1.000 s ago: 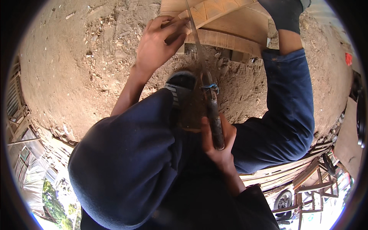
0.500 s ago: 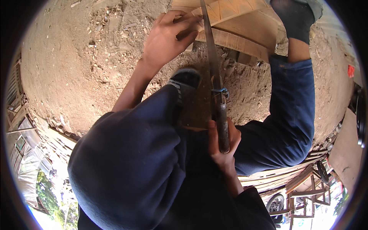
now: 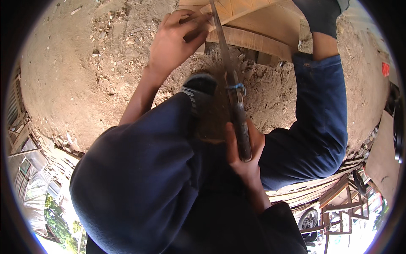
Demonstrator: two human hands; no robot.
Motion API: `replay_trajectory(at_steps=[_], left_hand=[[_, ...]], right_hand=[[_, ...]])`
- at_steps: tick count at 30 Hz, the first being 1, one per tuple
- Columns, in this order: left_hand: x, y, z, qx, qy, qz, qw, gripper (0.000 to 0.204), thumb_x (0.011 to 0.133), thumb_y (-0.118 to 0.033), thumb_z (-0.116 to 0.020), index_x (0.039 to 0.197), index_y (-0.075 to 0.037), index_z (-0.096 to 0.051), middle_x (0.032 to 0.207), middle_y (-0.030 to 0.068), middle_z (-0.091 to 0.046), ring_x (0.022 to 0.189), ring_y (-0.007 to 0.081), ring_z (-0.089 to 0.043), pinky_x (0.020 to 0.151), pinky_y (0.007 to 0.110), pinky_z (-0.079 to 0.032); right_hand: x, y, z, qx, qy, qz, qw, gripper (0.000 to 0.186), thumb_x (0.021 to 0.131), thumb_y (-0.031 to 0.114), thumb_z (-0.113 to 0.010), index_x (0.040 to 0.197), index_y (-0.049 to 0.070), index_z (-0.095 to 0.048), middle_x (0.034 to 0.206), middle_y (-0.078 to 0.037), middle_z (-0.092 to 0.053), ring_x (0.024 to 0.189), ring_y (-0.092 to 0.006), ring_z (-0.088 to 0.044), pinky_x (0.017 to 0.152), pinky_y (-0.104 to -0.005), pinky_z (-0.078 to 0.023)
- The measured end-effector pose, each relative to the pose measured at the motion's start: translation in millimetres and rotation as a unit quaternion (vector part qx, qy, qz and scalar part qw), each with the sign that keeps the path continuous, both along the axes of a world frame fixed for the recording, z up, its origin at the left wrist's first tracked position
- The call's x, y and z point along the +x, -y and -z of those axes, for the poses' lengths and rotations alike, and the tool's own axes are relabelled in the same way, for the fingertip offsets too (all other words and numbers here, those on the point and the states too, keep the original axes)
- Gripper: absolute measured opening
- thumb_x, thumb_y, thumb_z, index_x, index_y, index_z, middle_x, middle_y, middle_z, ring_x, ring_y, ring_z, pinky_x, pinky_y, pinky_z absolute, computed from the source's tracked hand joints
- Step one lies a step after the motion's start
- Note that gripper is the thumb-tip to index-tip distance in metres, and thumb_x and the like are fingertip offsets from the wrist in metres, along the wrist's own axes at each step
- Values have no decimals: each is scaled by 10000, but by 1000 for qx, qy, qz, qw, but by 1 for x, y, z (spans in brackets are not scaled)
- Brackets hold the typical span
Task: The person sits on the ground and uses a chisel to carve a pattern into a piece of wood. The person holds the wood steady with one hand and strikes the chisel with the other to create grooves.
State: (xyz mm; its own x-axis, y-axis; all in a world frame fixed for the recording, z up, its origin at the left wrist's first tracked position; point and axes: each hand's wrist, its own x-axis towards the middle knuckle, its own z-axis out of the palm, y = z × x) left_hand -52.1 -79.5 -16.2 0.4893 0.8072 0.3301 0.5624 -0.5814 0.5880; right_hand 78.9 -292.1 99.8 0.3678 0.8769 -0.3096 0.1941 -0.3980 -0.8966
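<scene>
My right hand (image 3: 249, 150) is wrapped round the dark, worn handle of a handsaw (image 3: 237, 110), seen almost edge-on. A blue tie binds the handle where the long, narrow blade begins. The blade runs forward to a pale wooden board (image 3: 247, 12) at the top of the view and lies against its left part. Just left of the blade, my left hand (image 3: 169, 46) grips the board's end with bent fingers; what the fingertips touch is partly hidden. My right foot, in a dark sock (image 3: 323, 17), rests at the board's right end.
Below the board lie another curved wooden piece (image 3: 253, 41) and small offcuts (image 3: 264, 58). My other foot, in a dark shoe (image 3: 201, 84), stands on the dirt floor (image 3: 76, 76), which is strewn with wood chips. A wooden frame (image 3: 347, 207) and a motorcycle wheel (image 3: 308, 219) are at the lower right.
The handsaw and my right hand have moved a little forward, away from my body. My left hand keeps its hold on the board. The whole view has shifted slightly.
</scene>
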Motion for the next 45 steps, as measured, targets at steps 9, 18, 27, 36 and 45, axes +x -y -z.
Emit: replay_trajectory(at_steps=[9, 18, 27, 36, 45], left_hand=[[-1, 0, 1, 23, -23, 6, 999, 371, 809, -152, -811, 1174, -146, -743, 1208, 105, -650, 1016, 290, -685, 835, 400, -572], [0, -4, 4, 41, -28, 3, 999, 386, 801, -158, -819, 1180, -147, -742, 1193, 114, -658, 988, 285, -689, 821, 394, -573], [-2, -4, 3, 42, -49, -6, 998, 402, 777, -173, -839, 1166, -143, -743, 1194, 108, -666, 1009, 305, -677, 826, 410, -570], [-4, -2, 8, 52, -60, 0, 997, 451, 768, -247, -840, 1203, -199, -726, 1173, 83, -675, 1005, 314, -654, 851, 414, -555], [-6, -3, 9, 67, -74, 20, 995, 499, 801, -237, -791, 1286, -281, -687, 1099, 85, -666, 909, 313, -632, 842, 422, -537]], right_hand=[[3, 3, -5, -11, 24, -42, 999, 145, 926, 40, -652, 819, -11, -569, 627, -113, -619, 538, -133, -638, 485, -294, -461], [2, 0, 6, 16, 13, -19, 1000, 223, 943, 97, -664, 778, 21, -534, 573, 5, -462, 523, -33, -413, 454, -266, -324], [-3, 3, 9, 19, 16, -1, 1000, 232, 924, 72, -665, 750, 18, -521, 557, -2, -469, 511, -31, -415, 444, -269, -324], [0, 7, 5, 3, 11, -7, 1000, 219, 921, 70, -664, 760, -3, -534, 551, -21, -480, 512, -41, -435, 451, -276, -344], [4, 22, 1, -1, 31, -28, 999, 101, 887, 35, -674, 871, -34, -602, 602, -122, -579, 491, -178, -603, 476, -315, -455]])
